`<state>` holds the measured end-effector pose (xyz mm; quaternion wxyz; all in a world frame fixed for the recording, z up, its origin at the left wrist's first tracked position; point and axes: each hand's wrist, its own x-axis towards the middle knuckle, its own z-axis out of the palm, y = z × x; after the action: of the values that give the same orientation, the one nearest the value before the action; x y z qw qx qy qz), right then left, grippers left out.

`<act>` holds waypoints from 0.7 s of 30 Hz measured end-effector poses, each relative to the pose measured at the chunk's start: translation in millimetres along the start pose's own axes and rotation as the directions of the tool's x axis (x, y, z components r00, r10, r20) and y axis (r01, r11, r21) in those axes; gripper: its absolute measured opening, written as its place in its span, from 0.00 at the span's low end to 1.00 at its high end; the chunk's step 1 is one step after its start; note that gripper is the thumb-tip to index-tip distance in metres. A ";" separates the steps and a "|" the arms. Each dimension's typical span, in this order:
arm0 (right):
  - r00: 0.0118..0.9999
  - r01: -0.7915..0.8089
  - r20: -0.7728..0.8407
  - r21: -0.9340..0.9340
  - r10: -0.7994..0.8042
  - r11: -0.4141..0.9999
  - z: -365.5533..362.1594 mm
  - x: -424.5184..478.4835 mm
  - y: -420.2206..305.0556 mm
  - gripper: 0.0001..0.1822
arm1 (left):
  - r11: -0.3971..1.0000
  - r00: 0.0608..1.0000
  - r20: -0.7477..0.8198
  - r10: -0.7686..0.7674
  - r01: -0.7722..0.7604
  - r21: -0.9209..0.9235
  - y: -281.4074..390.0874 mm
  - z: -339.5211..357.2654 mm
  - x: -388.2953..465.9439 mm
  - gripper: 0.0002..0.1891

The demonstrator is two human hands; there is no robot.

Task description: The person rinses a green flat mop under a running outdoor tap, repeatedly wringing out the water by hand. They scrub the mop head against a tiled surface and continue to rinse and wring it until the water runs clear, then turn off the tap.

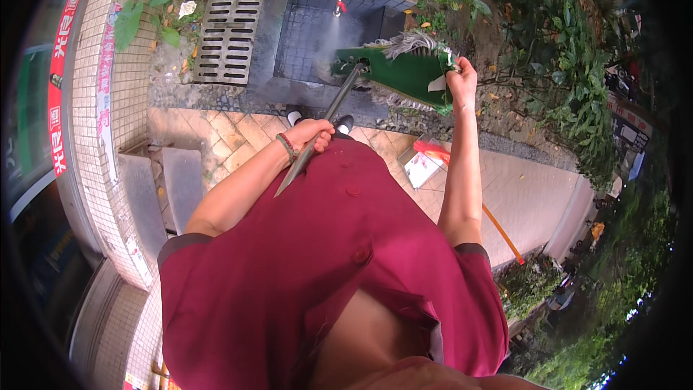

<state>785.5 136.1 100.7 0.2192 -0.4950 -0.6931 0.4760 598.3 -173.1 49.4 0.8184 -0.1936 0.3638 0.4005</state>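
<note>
A flat mop head (403, 73) with green backing and grey-white fringe is held over the right side of a dark tiled wash basin (265, 38). My right hand (463, 80) pinches its far right end. My left hand (307, 138) is closed around the mop's metal pole (342, 92), which slants from the mop head back towards my chest. Water (333, 38) runs from a tap with a red handle (340, 6) into the basin, beside the mop head's left end. The pole's lower fitting at the green backing is partly visible.
A slotted drain grate (227, 27) adjoins the basin's left side. A white-tiled wall (130, 54) rises at the left. A broom with orange handle (503, 235) and a dustpan (421, 169) lie on the paving to the right. Leafy plants (563, 27) grow beyond.
</note>
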 end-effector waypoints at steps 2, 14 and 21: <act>0.998 0.045 -0.039 -0.190 -0.053 0.981 2.2 -4.7 3.6 0.10 | 1.000 1.000 -0.018 -0.012 0.013 0.016 -1.3 -7.5 2.9 0.05; 0.930 0.353 0.263 -0.437 -0.257 0.828 31.9 -54.5 -30.0 0.13 | 0.934 0.979 -0.199 0.048 0.027 0.356 6.5 -8.8 -27.0 0.08; 0.880 0.467 0.302 -0.425 -0.365 0.775 69.5 -104.8 -53.9 0.13 | 0.954 0.982 -0.141 0.125 -0.080 0.289 -2.8 -17.2 -38.4 0.05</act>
<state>749.3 8.5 134.2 0.1164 -0.3161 -0.9009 0.2737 577.0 -205.0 66.9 0.7844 -0.0869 0.4904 0.3698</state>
